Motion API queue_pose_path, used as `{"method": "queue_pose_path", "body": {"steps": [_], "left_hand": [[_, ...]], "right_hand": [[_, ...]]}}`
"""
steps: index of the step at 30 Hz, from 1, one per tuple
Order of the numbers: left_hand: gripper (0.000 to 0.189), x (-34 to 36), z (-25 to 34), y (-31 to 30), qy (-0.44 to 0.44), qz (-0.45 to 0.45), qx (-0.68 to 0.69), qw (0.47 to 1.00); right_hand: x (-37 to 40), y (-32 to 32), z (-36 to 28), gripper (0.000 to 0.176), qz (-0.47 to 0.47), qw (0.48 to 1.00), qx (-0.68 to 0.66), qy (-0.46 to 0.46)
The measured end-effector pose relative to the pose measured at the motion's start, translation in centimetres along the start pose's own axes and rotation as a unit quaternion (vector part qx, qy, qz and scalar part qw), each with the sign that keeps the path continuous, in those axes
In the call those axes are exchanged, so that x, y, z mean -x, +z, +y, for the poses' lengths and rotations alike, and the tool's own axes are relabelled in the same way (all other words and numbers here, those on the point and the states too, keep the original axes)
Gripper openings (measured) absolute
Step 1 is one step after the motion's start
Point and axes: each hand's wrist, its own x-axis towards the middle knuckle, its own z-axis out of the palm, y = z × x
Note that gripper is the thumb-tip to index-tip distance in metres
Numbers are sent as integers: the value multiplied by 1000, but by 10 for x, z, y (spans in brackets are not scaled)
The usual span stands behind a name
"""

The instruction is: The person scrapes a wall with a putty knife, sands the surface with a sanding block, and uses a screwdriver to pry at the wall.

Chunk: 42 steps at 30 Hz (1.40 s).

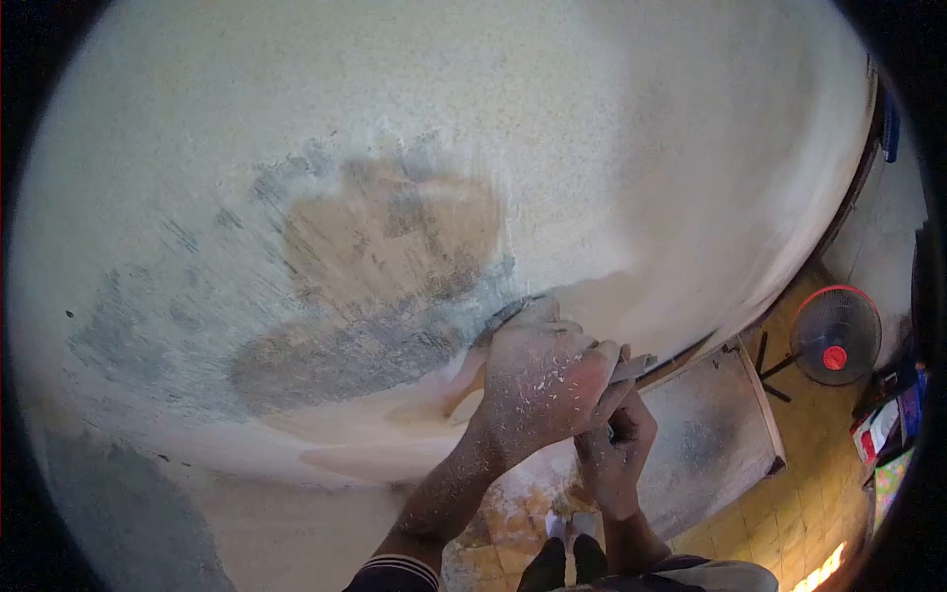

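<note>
Both left hand and right hand curl near the edge of the pale wall; contents unclear.

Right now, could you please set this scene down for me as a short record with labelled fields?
Left hand: flecked with pale debris, close to the right hand
Right hand: fingers curled
Held item: cannot tell
Pale surface: bears a grey patch and a tan patch
Fan: red-rimmed, at right
Floor: yellowish, tiled

Grey-streaked cream wall, red-rimmed fan, yellow tiled floor
</note>
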Motion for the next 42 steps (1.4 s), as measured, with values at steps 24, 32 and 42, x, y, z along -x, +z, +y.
{"method": "queue_pose_path", "body": {"steps": [24, 32, 42], "left_hand": [[31, -8, 1, -7, 22, -21, 20, 999], [31, -7, 2, -8, 17, -29, 12, 999], [34, -15, 1, -13, 9, -55, -1, 998]], "right_hand": [[-3, 1, -15, 13, 6, 1000, -28, 6], [-5, -4, -16, 11, -19, 999, -27, -31], [-14, 3, -29, 12, -5, 999, -27, -22]]}}
